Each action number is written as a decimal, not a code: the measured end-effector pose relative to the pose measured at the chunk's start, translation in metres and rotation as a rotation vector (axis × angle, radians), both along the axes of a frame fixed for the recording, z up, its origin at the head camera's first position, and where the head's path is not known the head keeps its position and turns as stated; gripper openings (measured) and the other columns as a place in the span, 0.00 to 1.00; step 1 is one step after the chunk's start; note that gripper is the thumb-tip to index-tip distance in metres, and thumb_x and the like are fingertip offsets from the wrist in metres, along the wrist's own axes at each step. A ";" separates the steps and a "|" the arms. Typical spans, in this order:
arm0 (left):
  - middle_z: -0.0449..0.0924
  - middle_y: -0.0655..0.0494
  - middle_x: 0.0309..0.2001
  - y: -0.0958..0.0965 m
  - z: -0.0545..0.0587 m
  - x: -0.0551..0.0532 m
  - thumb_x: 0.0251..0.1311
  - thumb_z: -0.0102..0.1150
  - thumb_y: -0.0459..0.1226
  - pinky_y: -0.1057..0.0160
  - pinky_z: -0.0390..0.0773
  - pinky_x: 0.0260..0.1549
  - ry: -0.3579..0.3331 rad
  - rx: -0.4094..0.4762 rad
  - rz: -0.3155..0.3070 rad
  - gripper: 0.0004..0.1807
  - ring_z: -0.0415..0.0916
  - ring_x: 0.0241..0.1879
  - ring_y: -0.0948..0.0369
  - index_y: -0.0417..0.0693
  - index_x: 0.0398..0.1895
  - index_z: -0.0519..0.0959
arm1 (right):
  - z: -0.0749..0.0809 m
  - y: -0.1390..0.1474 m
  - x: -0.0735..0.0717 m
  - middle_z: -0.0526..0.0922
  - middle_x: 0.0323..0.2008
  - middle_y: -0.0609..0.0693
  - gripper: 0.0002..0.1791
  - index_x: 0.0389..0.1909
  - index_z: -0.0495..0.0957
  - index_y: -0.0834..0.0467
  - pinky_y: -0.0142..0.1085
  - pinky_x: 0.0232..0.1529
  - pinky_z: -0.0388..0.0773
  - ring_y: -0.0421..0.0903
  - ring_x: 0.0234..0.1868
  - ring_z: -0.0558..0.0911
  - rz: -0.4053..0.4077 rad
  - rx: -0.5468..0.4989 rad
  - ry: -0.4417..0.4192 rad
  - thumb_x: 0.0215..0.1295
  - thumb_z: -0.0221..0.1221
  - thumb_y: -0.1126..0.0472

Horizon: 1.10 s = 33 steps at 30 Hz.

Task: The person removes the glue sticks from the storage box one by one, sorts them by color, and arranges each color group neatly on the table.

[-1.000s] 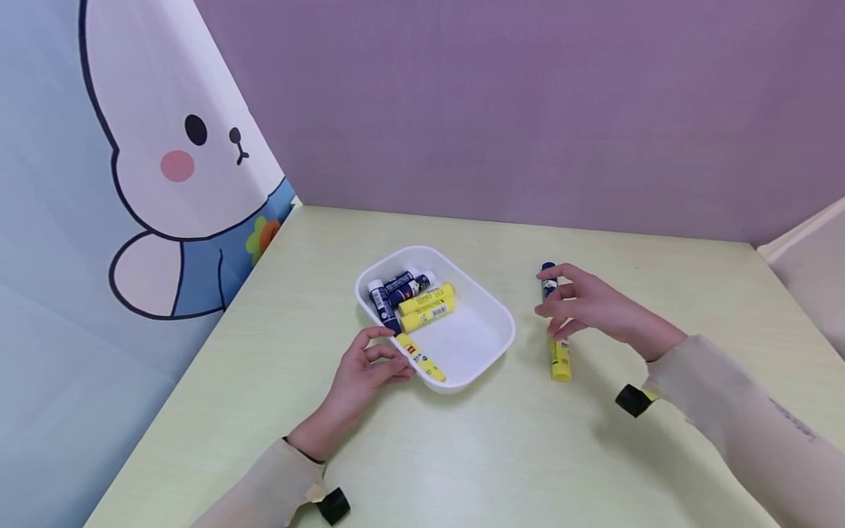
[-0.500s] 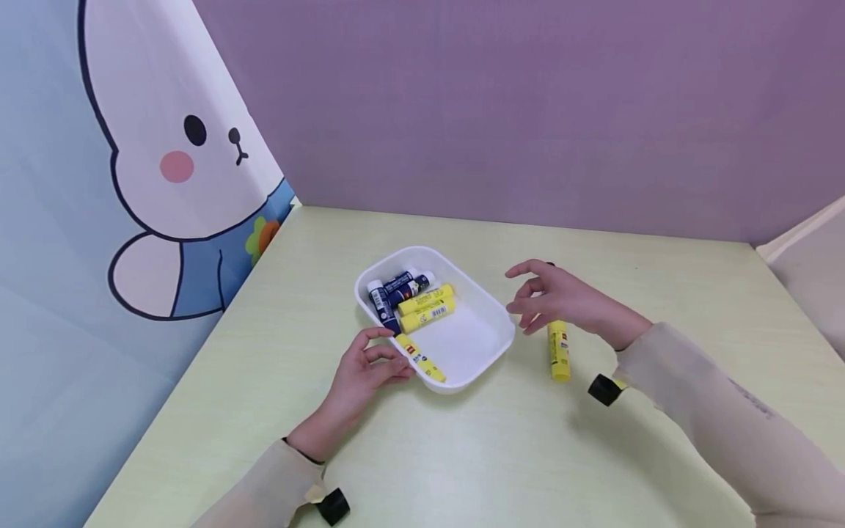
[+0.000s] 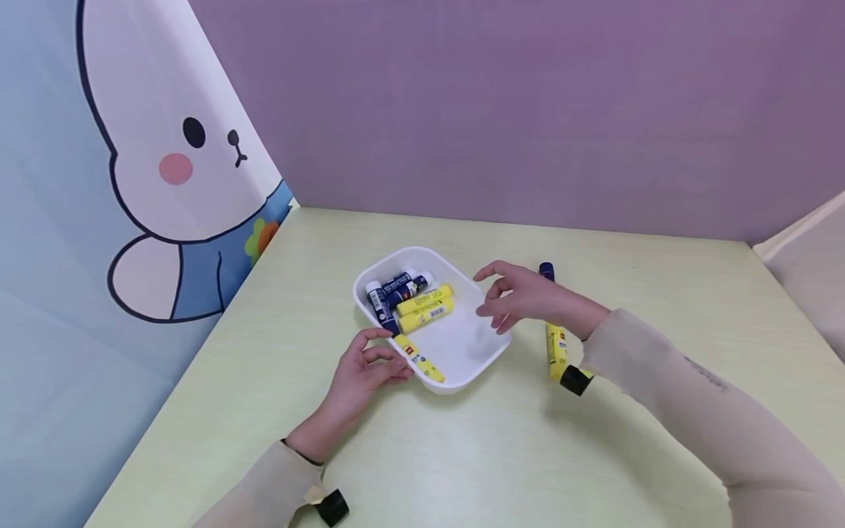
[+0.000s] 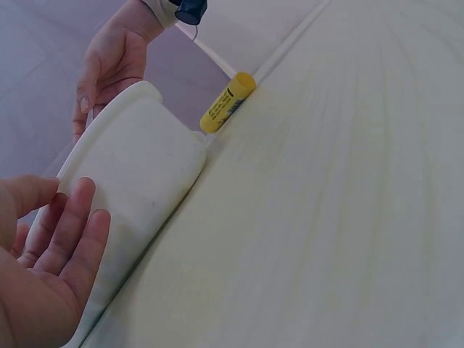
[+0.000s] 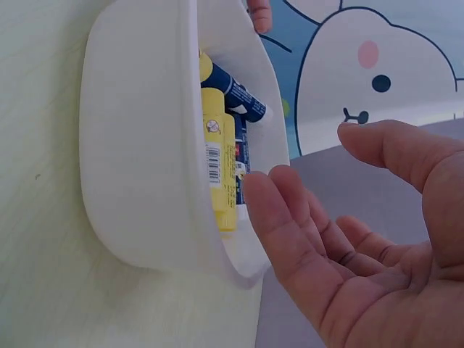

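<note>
A white plastic basin [image 3: 469, 367] holds several glue sticks: navy ones with white ends, such as the navy glue stick [image 3: 381, 304], and yellow ones, such as the yellow glue stick [image 3: 425, 315]. Another yellow stick [image 3: 419, 359] lies along the basin's near-left side. My left hand [image 3: 366, 370] pinches the rim there; the left wrist view shows thumb and fingers on either side of it. My right hand [image 3: 521, 297] hovers over the basin's right side, thumb and fingers spread with nothing between them, as the right wrist view [image 5: 362, 239] confirms.
Right of the basin, a navy glue stick [image 3: 546, 270] and a yellow glue stick [image 3: 557, 348] lie on the pale table [image 3: 462, 455], partly behind my right arm. A purple panel [image 3: 502, 110] stands at the back, a rabbit-print cloth [image 3: 165, 191] on the left.
My right hand has moved left from above the two loose glue sticks to over the basin's right side, uncovering the navy stick's end. The left hand and basin have hardly moved.
</note>
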<state>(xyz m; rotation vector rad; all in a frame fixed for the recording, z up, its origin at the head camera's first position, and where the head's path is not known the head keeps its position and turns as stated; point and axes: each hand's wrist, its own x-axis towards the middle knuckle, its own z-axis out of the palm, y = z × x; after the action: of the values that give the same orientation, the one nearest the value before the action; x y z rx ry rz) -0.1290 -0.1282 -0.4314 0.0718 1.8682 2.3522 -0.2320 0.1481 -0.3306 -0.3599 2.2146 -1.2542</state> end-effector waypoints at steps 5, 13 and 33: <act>0.82 0.50 0.34 0.000 0.000 0.000 0.62 0.53 0.16 0.53 0.87 0.42 -0.005 -0.004 0.000 0.27 0.85 0.32 0.56 0.30 0.63 0.58 | 0.001 -0.012 0.000 0.77 0.40 0.59 0.35 0.67 0.62 0.61 0.44 0.39 0.88 0.53 0.35 0.84 0.050 0.023 -0.004 0.62 0.66 0.64; 0.82 0.49 0.35 -0.002 0.001 0.002 0.62 0.54 0.18 0.54 0.87 0.42 0.002 -0.004 -0.012 0.27 0.85 0.33 0.56 0.30 0.62 0.58 | -0.005 -0.031 -0.003 0.77 0.37 0.58 0.35 0.67 0.62 0.62 0.42 0.38 0.88 0.53 0.35 0.84 0.149 0.087 -0.018 0.62 0.67 0.63; 0.82 0.49 0.34 -0.002 0.002 0.003 0.63 0.54 0.18 0.53 0.87 0.42 0.008 0.005 -0.025 0.26 0.85 0.33 0.56 0.30 0.63 0.58 | -0.018 -0.070 -0.013 0.78 0.41 0.57 0.33 0.65 0.64 0.59 0.41 0.40 0.87 0.53 0.40 0.84 0.402 0.138 -0.047 0.61 0.67 0.65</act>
<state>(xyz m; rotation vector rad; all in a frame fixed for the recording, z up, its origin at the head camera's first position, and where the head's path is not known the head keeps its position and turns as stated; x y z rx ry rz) -0.1264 -0.1305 -0.4292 0.1045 1.8541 2.3437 -0.2447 0.0778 -0.3485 -0.6742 2.0426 -0.8811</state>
